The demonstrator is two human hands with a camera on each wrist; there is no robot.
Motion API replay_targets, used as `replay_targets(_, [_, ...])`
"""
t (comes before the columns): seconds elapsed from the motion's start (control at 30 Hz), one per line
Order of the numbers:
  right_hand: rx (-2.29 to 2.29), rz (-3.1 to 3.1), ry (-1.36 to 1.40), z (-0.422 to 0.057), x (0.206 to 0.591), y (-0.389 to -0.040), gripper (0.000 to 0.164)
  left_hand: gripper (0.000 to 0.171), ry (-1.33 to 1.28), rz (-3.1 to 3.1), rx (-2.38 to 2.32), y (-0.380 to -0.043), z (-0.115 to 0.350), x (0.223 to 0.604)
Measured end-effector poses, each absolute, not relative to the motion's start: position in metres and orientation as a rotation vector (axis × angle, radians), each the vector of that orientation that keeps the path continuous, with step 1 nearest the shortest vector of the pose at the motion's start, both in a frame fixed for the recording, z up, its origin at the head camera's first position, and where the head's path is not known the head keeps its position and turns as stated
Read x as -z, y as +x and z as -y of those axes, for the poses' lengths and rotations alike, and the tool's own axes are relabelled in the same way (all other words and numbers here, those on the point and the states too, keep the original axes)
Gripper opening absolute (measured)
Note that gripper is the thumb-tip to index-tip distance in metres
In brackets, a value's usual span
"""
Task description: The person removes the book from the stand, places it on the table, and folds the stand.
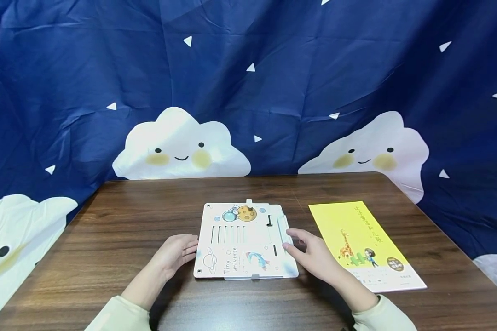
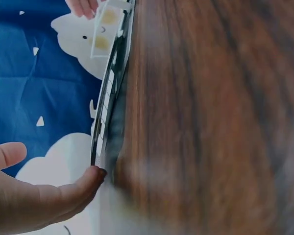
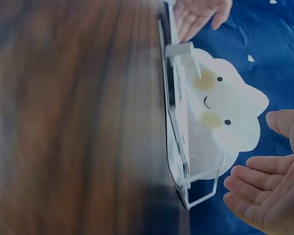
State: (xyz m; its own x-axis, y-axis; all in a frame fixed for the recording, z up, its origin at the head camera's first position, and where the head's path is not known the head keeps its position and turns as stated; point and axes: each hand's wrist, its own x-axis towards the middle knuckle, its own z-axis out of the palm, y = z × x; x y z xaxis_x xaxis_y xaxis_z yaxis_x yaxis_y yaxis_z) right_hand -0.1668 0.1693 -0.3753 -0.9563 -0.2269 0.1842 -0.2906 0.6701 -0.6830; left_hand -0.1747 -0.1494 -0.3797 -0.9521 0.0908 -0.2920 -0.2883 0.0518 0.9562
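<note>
A white folding book stand [image 1: 248, 239], printed with "Tiny universe", a planet and an astronaut, lies folded nearly flat on the table. At its left edge is my left hand [image 1: 176, 253], fingers extended; the left wrist view shows the fingertips of this hand [image 2: 49, 196] touching the stand's edge [image 2: 105, 107], thumb apart. My right hand [image 1: 312, 255] is by the right edge, near a pale plastic bar [image 1: 283, 228]. In the right wrist view the relaxed fingers of that hand [image 3: 264, 191] appear apart from the stand [image 3: 179, 127] and its raised frame-like bar [image 3: 206, 196].
A yellow booklet [image 1: 356, 230] with a giraffe picture lies to the right, partly behind my right forearm. The brown wooden table [image 1: 149, 207] ends at a blue curtain [image 1: 273, 92] with white clouds and triangles.
</note>
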Motion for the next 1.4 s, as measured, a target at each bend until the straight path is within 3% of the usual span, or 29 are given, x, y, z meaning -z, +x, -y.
replay_targets(0.37, [-0.915, 2.832, 0.568, -0.176, 0.368, -0.182, 0.039, 0.06, -0.119, -2.391, -1.68, -0.186, 0.155, 0.364])
replay_targets(0.77, [-0.815, 2.878, 0.587, -0.169, 0.374, -0.186, 0.026, 0.052, 0.004, -2.646, -1.221, -0.197, 0.152, 0.377])
replay_targets(1.03, [-0.735, 2.905, 0.565, -0.165, 0.376, -0.186, 0.022, 0.039, 0.05, -2.723, -1.134, -0.198, 0.152, 0.379])
replay_targets(1.4, [-0.698, 2.873, 0.586, -0.162, 0.381, -0.186, 0.026, 0.049, 0.042, -2.646, -1.327, -0.197, 0.149, 0.38])
